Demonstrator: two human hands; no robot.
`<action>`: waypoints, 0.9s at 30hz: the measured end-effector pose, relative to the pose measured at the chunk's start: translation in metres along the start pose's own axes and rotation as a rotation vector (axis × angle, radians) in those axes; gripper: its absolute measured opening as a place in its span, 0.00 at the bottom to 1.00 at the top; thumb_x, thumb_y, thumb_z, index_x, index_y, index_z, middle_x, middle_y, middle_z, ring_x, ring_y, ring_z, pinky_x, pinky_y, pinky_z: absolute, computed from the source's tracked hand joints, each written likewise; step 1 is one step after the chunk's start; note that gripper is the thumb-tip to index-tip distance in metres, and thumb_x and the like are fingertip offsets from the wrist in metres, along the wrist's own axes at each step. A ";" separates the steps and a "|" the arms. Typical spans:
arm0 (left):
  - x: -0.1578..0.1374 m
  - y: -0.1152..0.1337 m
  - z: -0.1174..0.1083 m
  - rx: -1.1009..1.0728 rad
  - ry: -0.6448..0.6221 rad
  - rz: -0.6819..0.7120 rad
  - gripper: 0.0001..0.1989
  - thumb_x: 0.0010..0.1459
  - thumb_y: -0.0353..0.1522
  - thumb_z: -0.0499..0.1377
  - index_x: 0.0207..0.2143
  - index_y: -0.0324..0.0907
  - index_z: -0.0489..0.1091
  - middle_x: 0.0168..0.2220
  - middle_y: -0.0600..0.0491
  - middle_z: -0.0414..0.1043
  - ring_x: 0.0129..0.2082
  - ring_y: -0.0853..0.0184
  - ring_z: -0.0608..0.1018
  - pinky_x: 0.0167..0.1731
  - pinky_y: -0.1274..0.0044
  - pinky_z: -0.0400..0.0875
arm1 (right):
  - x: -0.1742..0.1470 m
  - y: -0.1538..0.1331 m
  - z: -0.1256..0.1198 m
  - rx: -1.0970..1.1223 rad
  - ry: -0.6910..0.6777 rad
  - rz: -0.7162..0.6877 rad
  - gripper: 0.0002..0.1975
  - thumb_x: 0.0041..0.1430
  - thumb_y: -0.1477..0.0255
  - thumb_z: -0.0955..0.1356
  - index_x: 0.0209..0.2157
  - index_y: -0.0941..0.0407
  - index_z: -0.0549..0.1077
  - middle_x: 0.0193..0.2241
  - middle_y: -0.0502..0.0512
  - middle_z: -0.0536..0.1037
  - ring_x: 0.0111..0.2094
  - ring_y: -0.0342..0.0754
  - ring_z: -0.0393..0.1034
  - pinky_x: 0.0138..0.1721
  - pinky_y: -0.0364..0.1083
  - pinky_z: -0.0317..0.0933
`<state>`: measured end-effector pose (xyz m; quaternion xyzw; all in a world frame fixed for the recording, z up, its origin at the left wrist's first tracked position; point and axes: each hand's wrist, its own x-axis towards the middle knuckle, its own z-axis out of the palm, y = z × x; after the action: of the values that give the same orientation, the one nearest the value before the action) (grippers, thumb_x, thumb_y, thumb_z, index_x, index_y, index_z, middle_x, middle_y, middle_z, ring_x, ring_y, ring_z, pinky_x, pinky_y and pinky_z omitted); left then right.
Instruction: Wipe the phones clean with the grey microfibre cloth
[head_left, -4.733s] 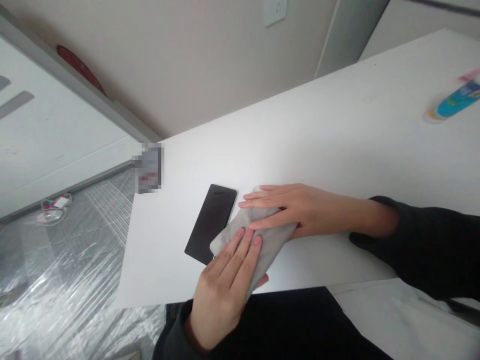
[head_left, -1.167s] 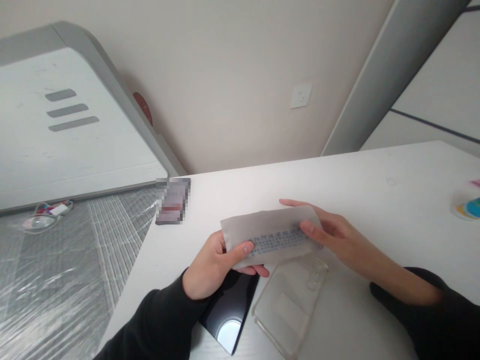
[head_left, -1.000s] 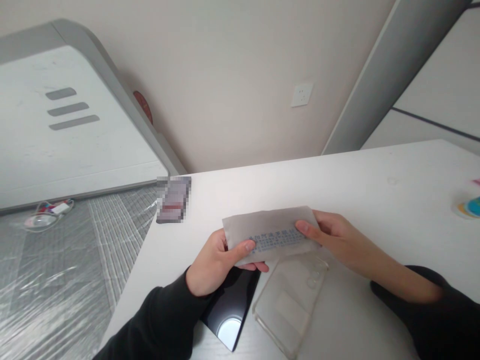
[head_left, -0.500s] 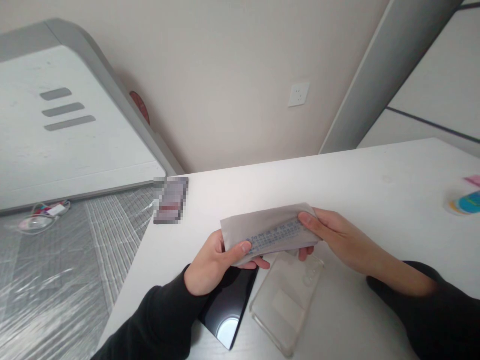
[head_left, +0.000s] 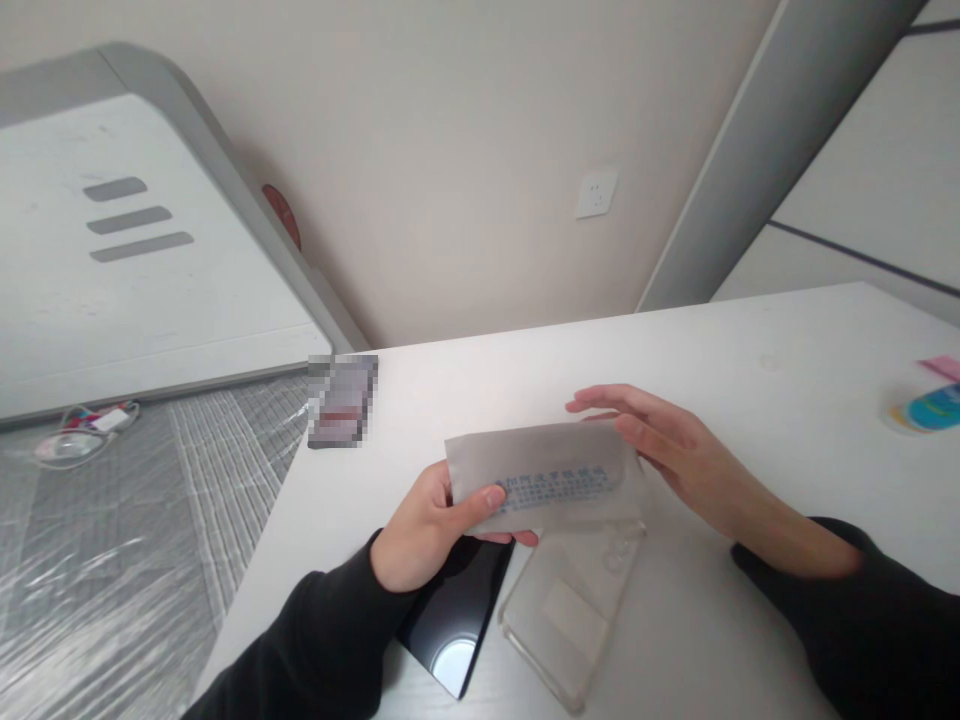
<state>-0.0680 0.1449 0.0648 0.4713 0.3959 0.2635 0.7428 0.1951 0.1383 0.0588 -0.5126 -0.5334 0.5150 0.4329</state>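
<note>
Nearest, a black phone [head_left: 457, 625] and a clear case [head_left: 574, 610] are lying on the white surface [head_left: 750, 400]. Above them, the left hand [head_left: 427, 520] is pinching the left end of a grey cloth [head_left: 544, 480], keeping it off the surface. The right hand [head_left: 667, 450] is hovering with fingers spread just behind the cloth's right end, gripping nothing.

I look down on a white counter [head_left: 750, 350] whose far edge meets a plain beige wall [head_left: 450, 150]. A white wall socket [head_left: 595, 192] sits above that edge. A grey slanted post [head_left: 765, 150] rises past the far right corner, white panels [head_left: 885, 190] beside it. Off the left edge, the floor [head_left: 112, 560] is under clear plastic sheeting. A white cabinet [head_left: 135, 270] with three grey slots stands far left. Light is soft, even.
</note>
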 end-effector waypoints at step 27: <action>-0.010 0.010 0.009 -0.036 -0.201 -0.106 0.25 0.53 0.46 0.72 0.43 0.35 0.77 0.32 0.47 0.81 0.22 0.67 0.81 0.22 0.80 0.76 | -0.016 -0.017 0.000 0.005 -0.671 0.211 0.30 0.63 0.45 0.68 0.48 0.56 0.82 0.39 0.58 0.83 0.37 0.52 0.77 0.36 0.46 0.68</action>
<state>-0.0665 0.1369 0.0792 0.4603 0.3391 0.1823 0.8000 0.1945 0.1231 0.0767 -0.3659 -0.5888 0.6980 0.1793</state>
